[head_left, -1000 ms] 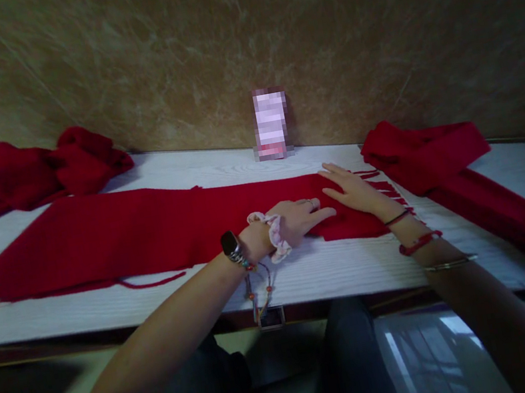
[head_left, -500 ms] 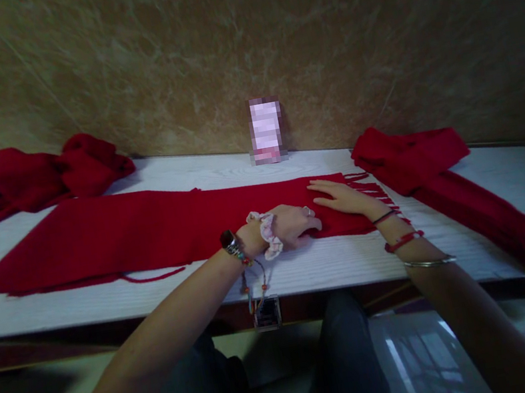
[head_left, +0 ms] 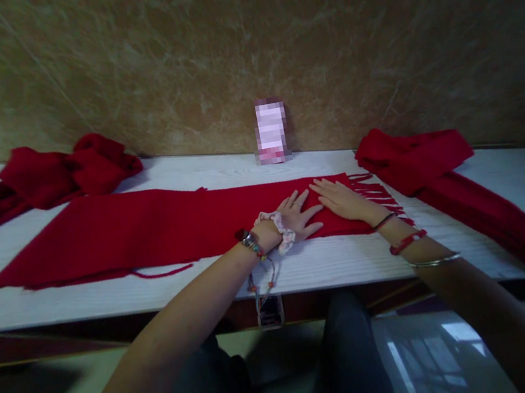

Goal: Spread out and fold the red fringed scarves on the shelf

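Note:
A long red scarf [head_left: 146, 227] lies spread flat along the white table [head_left: 108, 298], its fringed end [head_left: 376, 193] at the right. My left hand [head_left: 297, 217] rests flat on the scarf near that end, fingers spread and open; a pink scrunchie and a watch sit on that wrist. My right hand [head_left: 341, 199] lies flat beside it on the same scarf, fingers stretched out, with red and black bands on the wrist. Neither hand holds anything.
A bunched red scarf [head_left: 60, 174] lies at the back left. Another red scarf [head_left: 446, 174] runs from the back right toward the table's right front edge. A small blurred pink box [head_left: 271, 130] stands against the brown marbled wall. My knees show below the table edge.
My left hand has moved from the scarf's near edge further onto the cloth and spread flat. My right hand has stayed flat near the fringe, shifting slightly.

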`<action>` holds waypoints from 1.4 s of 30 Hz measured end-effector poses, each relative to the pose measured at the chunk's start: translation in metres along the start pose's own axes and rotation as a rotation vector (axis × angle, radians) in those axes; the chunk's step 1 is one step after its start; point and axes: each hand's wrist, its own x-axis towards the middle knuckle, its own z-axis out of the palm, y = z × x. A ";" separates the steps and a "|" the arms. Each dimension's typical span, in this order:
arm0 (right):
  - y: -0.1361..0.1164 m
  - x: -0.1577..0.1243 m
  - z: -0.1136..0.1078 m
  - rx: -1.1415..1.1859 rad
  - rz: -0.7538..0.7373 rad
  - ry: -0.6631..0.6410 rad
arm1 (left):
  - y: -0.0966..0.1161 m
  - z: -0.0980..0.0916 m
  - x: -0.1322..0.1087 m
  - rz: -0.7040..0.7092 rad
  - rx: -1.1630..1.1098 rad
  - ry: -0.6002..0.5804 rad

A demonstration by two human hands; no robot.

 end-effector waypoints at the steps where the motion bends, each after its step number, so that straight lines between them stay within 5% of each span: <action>1: 0.000 0.000 0.001 -0.008 0.001 0.001 | -0.001 0.000 -0.002 -0.014 -0.017 -0.016; 7: -0.001 -0.009 -0.001 -0.037 0.064 0.064 | -0.009 -0.007 -0.008 -0.026 -0.066 -0.037; 19: -0.025 -0.083 -0.006 -0.176 0.207 -0.009 | -0.003 -0.018 -0.004 -0.074 -0.019 -0.191; 22: -0.025 -0.081 -0.013 -0.160 0.235 -0.057 | -0.001 -0.020 -0.005 -0.078 -0.037 -0.198; 29: -0.050 -0.050 -0.003 -0.123 0.237 0.051 | -0.009 -0.008 -0.001 -0.079 -0.045 -0.141; 35: -0.020 -0.069 0.003 -0.194 0.256 0.031 | -0.016 -0.002 -0.002 -0.059 -0.031 -0.132; 42: 0.001 -0.070 -0.025 -0.268 0.346 0.050 | -0.015 -0.007 -0.003 -0.049 -0.042 -0.155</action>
